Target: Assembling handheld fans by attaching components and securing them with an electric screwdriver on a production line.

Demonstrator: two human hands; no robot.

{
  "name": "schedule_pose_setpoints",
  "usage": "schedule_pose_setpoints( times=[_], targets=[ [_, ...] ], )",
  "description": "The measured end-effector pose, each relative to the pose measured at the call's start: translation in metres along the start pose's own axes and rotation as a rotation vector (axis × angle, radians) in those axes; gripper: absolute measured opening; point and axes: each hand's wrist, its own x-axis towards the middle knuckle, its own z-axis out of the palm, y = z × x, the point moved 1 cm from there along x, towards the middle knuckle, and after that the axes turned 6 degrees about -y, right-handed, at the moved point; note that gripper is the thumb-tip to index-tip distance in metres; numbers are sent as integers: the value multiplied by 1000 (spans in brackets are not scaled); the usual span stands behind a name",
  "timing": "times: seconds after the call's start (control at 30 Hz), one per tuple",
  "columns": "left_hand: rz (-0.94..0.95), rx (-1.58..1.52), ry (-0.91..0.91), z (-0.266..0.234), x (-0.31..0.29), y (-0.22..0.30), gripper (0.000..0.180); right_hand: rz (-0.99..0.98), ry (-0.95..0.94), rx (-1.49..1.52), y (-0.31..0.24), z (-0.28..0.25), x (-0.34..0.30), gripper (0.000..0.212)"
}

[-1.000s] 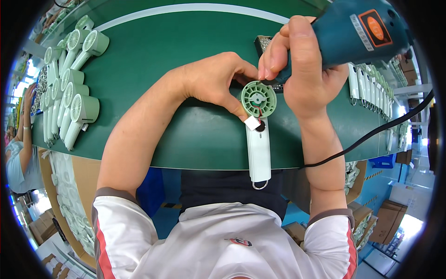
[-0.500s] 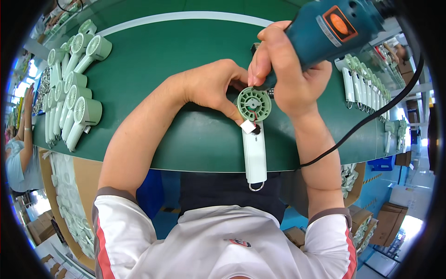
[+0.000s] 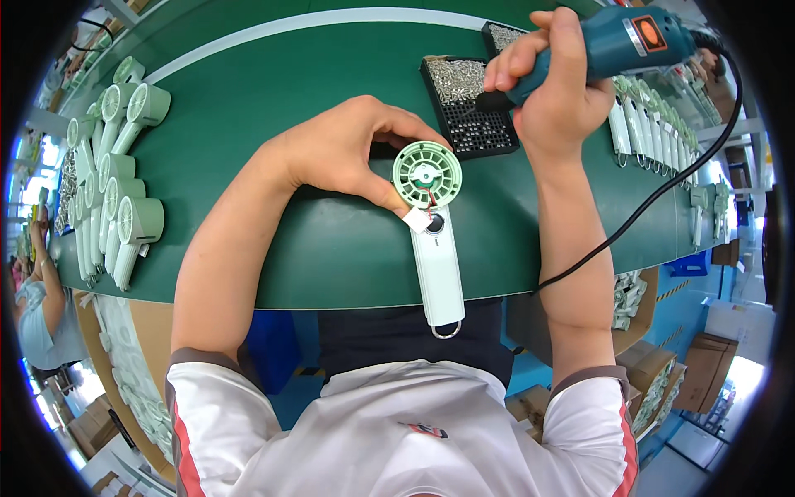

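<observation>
The left hand (image 3: 348, 153) grips the round green head of the handheld fan (image 3: 432, 228), which lies on the green table (image 3: 248, 166). The right hand (image 3: 555, 91) is closed around the blue electric screwdriver (image 3: 613, 45), its tip above the black screw tray (image 3: 468, 103).

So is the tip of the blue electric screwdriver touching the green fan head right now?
Apart. The head view shows the electric screwdriver, in the right hand, tipped over the black screw tray, with green table between it and the fan head.
</observation>
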Motion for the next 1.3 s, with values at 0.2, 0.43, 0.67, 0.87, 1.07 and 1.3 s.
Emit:
schedule_pose_setpoints(
  times=[0.2,0.43,0.67,0.87,1.07,1.3],
  targets=[
    [-3,-7,13,1,-1,-1,73,163,110,-81,-3,13,-3,27],
    [-2,25,17,1,-1,2,72,154,90,-83,1,14,-4,27],
    [6,24,14,0,-1,1,72,165,72,-88,-1,16,-6,26],
    [0,19,14,0,-2,0,72,156,66,-91,-2,18,-9,25],
    [-17,7,12,1,-1,1,72,0,-83,-69,13,-1,-6,26],
    [-18,20,16,0,-2,1,72,147,44,-98,-1,18,-9,25]
  ],
)
